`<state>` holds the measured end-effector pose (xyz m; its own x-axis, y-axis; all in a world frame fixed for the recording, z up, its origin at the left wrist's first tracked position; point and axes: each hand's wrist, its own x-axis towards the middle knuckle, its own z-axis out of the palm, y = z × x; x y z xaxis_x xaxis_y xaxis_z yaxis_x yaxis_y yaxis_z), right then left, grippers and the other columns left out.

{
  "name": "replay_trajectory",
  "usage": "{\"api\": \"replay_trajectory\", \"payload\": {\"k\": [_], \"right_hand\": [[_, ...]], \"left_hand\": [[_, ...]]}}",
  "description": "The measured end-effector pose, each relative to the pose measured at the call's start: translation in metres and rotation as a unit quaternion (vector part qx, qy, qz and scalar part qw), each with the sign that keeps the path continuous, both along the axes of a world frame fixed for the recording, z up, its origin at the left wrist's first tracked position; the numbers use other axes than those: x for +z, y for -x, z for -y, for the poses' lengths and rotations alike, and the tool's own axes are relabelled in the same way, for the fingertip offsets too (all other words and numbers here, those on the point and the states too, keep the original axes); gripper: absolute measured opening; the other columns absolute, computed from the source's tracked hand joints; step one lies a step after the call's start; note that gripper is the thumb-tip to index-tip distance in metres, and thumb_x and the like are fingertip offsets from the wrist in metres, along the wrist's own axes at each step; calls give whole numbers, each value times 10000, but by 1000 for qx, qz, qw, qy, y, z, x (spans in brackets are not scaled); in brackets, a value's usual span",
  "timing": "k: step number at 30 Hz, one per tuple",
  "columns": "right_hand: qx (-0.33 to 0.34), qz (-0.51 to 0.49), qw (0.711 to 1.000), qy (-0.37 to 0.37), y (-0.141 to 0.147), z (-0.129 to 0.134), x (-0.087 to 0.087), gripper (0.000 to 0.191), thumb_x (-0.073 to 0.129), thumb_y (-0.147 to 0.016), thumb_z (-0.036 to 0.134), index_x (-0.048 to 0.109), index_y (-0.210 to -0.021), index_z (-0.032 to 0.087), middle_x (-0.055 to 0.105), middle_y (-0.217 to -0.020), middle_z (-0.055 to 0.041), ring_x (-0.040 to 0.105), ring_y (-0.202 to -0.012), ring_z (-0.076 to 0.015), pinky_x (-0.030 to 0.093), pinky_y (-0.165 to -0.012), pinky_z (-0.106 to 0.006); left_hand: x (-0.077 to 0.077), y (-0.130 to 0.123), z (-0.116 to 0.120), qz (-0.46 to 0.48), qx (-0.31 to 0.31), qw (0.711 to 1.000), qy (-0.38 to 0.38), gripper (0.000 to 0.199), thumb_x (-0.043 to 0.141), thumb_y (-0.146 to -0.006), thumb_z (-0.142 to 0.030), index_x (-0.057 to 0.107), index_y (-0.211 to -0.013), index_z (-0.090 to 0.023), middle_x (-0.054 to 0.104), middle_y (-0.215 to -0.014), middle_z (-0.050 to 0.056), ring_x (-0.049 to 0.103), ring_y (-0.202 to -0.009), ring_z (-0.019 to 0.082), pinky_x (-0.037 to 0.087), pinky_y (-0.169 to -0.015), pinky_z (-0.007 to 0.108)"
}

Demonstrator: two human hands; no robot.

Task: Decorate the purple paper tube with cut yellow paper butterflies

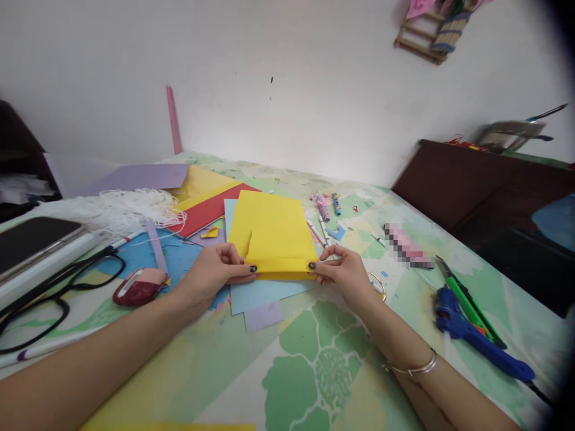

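Note:
A folded yellow paper (279,230) lies in the middle of the table, its near edge bent up into a narrow fold. My left hand (215,269) pinches the left end of that fold between thumb and fingers. At the right end, my right hand (344,269) grips the same fold, thumb on top. Beneath the yellow paper are a light blue sheet (265,293) and a small lilac piece (264,316) that sticks out toward me.
Left: glasses (67,302), a maroon case (140,286), white string (117,209), a phone (36,239) and a red sheet (209,211). Right: a blue glue gun (480,341), a green cutter (469,305) and a pink item (406,244). Markers (324,230) lie beyond my right hand.

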<state>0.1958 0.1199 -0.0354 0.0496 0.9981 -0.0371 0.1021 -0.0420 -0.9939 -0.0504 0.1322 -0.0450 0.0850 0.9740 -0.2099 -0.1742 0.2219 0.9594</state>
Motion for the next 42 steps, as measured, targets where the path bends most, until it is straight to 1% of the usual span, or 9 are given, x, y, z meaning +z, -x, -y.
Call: {"api": "replay_trajectory", "payload": {"k": [5, 9, 12, 15, 19, 22, 26, 37, 42], "right_hand": [[13, 5, 1000, -6, -2, 0, -1, 326, 793, -560, 313, 508, -670, 199, 647, -485, 12, 556, -425, -114, 409, -443, -217], [23, 28, 999, -4, -1, 0, -3, 276, 778, -575, 280, 529, -657, 192, 638, -480, 17, 526, -431, -101, 393, -458, -215], [29, 44, 999, -2, 1, 1, -2, 242, 766, -575, 252, 543, -644, 185, 646, -515, 11, 503, -440, -92, 381, -462, -219], [37, 57, 998, 2, 4, 2, -2, 201, 741, -580, 212, 550, -633, 181, 645, -529, 11, 496, -450, -87, 367, -460, -213], [44, 68, 997, 10, 4, 2, -3, 176, 714, -594, 222, 549, -644, 185, 650, -549, 10, 502, -455, -88, 368, -451, -211], [46, 86, 995, 21, 4, 2, -4, 184, 707, -593, 244, 543, -650, 186, 628, -525, 18, 491, -441, -89, 342, -420, -201], [44, 133, 990, 33, 6, 2, -3, 193, 694, -596, 272, 534, -661, 184, 581, -488, 36, 473, -420, -91, 308, -386, -191], [1, 391, 917, -85, 3, 9, 8, 75, 670, -617, 138, 661, -678, 181, 614, -731, -20, 559, -734, -178, 424, -681, -305], [153, 462, 838, -246, 16, 25, 11, 229, 587, -751, 33, 697, -892, 177, 641, -926, -65, 559, -927, -183, 450, -837, -323]], "left_hand": [[4, -1, 2, -27, -5, 1000, 2, 365, 828, -494, -156, 465, -522, -168, 595, -538, -28, 669, -604, 146, 578, -659, 261], [11, -2, 4, -170, -28, 984, -39, 290, 784, -517, -175, 502, -584, -184, 587, -542, -33, 650, -570, 163, 513, -533, 230], [12, -2, 7, -292, -47, 947, -124, 219, 723, -582, -205, 579, -748, -193, 609, -734, 2, 618, -540, 163, 469, -486, 254], [8, -2, 12, -440, -53, 852, -279, 288, 637, -667, -209, 624, -954, -193, 507, -1059, 88, 609, -697, 192, 518, -670, 370], [2, -5, 20, -561, -31, 693, -452, 370, 586, -740, -179, 610, -1108, -186, 413, -1200, 146, 454, -1108, 325, 395, -945, 511], [0, -9, 24, -562, -116, 618, -537, 297, 501, -842, -167, 606, -1119, -199, 506, -1214, 123, 399, -1183, 321, 345, -976, 504], [-2, -16, 27, -591, -203, 547, -557, 342, 409, -943, -282, 523, -1243, -165, 595, -1213, 97, 431, -1188, 304, 323, -946, 485], [-4, -21, 30, -610, -247, 542, -523, 394, 357, -965, -365, 492, -1276, -166, 580, -1262, 81, 512, -1111, 245, 342, -886, 401], [-5, -21, 31, -604, -237, 549, -526, 393, 357, -965, -348, 492, -1290, -173, 592, -1251, 87, 514, -1123, 244, 345, -907, 400]]}}
